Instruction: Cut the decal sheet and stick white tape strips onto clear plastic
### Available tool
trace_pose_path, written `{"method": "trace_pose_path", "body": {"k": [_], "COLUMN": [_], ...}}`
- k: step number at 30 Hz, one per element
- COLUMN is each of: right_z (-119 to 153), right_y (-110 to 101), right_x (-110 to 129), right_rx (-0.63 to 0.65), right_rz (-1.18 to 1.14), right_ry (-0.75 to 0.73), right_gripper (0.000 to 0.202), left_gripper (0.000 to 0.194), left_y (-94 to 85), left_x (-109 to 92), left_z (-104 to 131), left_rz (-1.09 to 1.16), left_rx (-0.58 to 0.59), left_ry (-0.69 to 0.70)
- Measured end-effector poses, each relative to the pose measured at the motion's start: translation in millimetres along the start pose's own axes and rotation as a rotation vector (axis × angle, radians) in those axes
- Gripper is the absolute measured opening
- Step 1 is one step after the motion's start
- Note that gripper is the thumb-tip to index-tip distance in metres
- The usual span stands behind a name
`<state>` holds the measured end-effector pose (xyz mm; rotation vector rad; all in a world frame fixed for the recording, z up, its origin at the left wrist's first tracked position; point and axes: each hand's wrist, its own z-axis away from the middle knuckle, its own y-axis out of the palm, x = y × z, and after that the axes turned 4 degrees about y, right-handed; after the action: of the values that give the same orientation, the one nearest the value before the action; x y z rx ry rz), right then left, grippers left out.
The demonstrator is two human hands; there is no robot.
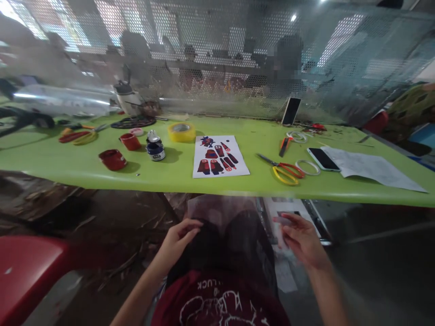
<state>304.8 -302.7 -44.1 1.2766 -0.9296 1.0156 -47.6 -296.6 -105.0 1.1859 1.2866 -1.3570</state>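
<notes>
- Film (220, 210), seemingly clear and hard to make out, lies over your lap (231, 249), below the near edge of the green surface (170, 177).
- Your left hand (181, 233) has thumb and fingertips drawn together beside the film; you cannot tell from this view whether they grip its edge.
- Your right hand (302, 240) has its fingers curled around a blurred pale piece (282, 222), probably pinched lightly so that it does not crease. Whether it joins the film is unclear.
- The printed sheet (242, 168) lies flat on the surface in front of you, its red and blue shapes facing up, likely so you can see them all.
- Scissors (276, 165) lie to its right, blades pointing toward it. An orange-handled cutter (284, 146) is just beyond them, probably there for easy reach.
- A yellow-edged tape roll (181, 136) sits beyond the sheet's left corner, with a small bottle (156, 151) and a red container (113, 160) farther left.
- The surface's near edge stands between your hands and those things, so reaching them likely means lifting over it. A flat phone (323, 159) touches or overlaps loose paper (377, 168) at the right.
</notes>
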Motion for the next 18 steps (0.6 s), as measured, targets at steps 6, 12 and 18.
{"method": "trace_pose_path", "body": {"k": [6, 12, 18], "right_z": [-4, -15, -20], "right_y": [-36, -46, -57], "right_x": [33, 65, 82], "right_rx": [-0.184, -0.266, -0.214], "right_rz": [0.387, 0.393, 0.325], "right_ry": [-0.174, -0.218, -0.224], "right_gripper": [0.023, 0.072, 0.068], "left_gripper": [0.039, 0.045, 0.046], "left_y": [22.7, 36.4, 38.1], "left_x": [-36, -53, -60], "left_z": [-5, -27, -38], "left_rz": [0.049, -0.005, -0.03], "left_rx": [-0.048, -0.11, -0.098], "left_ry": [0.063, 0.088, 0.23]}}
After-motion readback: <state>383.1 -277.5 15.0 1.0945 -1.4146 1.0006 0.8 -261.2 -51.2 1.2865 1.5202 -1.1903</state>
